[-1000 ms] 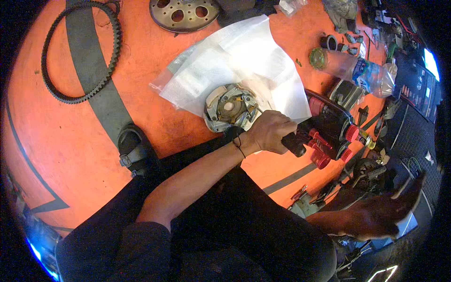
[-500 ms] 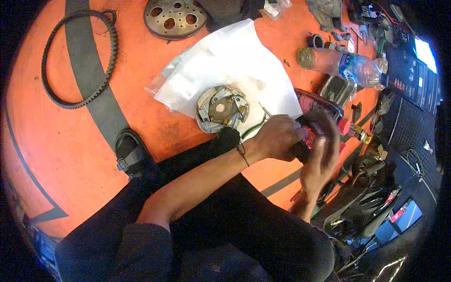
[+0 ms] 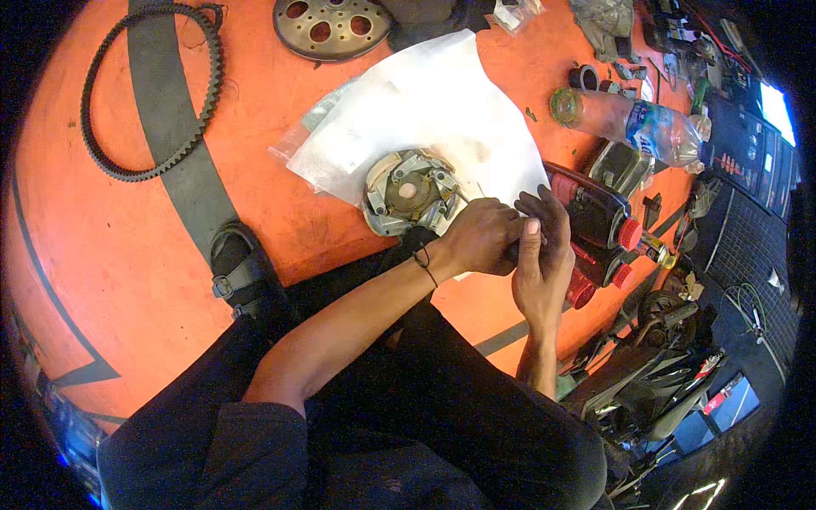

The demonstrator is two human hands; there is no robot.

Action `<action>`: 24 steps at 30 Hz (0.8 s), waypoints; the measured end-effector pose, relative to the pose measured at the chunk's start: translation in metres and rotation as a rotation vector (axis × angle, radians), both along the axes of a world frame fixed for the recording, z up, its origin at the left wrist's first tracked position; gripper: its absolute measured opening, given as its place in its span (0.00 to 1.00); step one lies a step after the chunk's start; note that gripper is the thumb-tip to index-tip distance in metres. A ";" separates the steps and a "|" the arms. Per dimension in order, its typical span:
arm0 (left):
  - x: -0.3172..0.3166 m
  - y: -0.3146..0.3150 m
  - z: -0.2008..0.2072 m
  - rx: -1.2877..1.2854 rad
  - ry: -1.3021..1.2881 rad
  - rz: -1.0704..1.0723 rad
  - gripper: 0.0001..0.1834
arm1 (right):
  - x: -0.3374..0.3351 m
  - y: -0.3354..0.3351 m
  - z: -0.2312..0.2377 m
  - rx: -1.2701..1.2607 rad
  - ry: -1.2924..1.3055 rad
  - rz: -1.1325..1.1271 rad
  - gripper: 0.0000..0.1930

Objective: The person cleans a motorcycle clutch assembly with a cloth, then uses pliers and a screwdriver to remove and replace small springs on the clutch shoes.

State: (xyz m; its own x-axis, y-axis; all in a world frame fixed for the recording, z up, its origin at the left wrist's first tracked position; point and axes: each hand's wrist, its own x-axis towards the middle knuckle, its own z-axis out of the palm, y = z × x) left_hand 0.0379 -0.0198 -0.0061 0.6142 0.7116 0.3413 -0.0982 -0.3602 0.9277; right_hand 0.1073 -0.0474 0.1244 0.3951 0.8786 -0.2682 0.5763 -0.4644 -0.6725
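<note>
Left hand fisted around a small dark part, right hand cupped against it, object mostly hidden. Just right of clutch assembly on white plastic sheet, beside dark bottles.

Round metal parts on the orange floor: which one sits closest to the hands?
The clutch assembly with pale shoes, lying on the white plastic sheet just beside the left hand. The perforated brass-coloured disc lies far off at the top edge.
</note>
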 end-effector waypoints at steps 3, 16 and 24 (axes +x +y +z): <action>0.000 0.001 0.004 0.008 -0.022 0.037 0.17 | 0.000 0.002 0.002 0.000 0.002 -0.008 0.26; 0.004 0.005 -0.003 -0.036 -0.092 0.124 0.11 | -0.003 0.012 0.008 -0.030 -0.054 0.107 0.26; 0.006 0.014 -0.004 -0.150 0.132 0.002 0.15 | 0.029 0.037 0.059 0.192 -0.210 0.166 0.30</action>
